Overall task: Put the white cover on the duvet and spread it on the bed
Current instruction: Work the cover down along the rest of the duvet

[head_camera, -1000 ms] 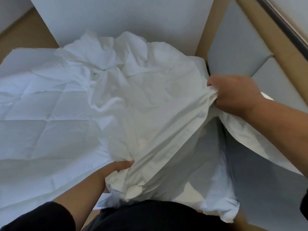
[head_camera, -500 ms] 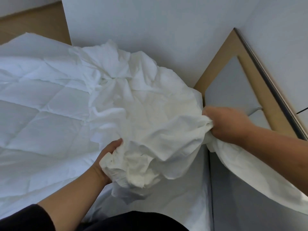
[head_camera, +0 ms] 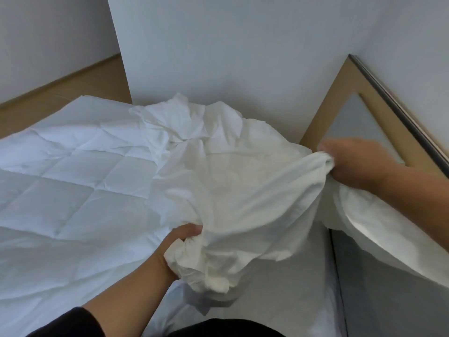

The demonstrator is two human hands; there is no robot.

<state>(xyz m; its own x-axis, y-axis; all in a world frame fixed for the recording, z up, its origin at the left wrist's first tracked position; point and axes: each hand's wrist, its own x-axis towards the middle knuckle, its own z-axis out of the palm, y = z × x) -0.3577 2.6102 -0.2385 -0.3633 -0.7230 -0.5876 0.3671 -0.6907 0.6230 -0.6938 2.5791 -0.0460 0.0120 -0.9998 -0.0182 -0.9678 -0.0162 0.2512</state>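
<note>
Hands first: we have the left hand (head_camera: 181, 237) curled round a thick bunch of the white cover (head_camera: 233, 181) near the middle of the view, fingers buried in the gathered cloth. Our right hand (head_camera: 352, 161) sits further off to the right, a little blurred, and it grips another fold of the same cover, with the cloth drawn fairly taut between the two. Both of our hands are closed tight on the fabric; neither has a straight finger showing.

We see the cover as a crumpled, slightly creamy heap that rises toward the far wall (head_camera: 230, 45) and sags down in front of us below the left hand. A flap of it trails off to the right under our right forearm.

We find the duvet (head_camera: 60, 190) spread flat on the left, white and quilted in squares, with its right edge lying under the heaped cover. How far the duvet reaches into the cover we cannot tell. It lies on the bed (head_camera: 279, 300), whose pale grey sheet shows bare near us, just right of the bunched cloth.

Beyond the far left corner of the duvet we see a wooden floor (head_camera: 73, 79). To the right a wooden frame (head_camera: 323, 113) edges a grey panel beside the wall. Our dark sleeve (head_camera: 68, 322) shows at the near left.
</note>
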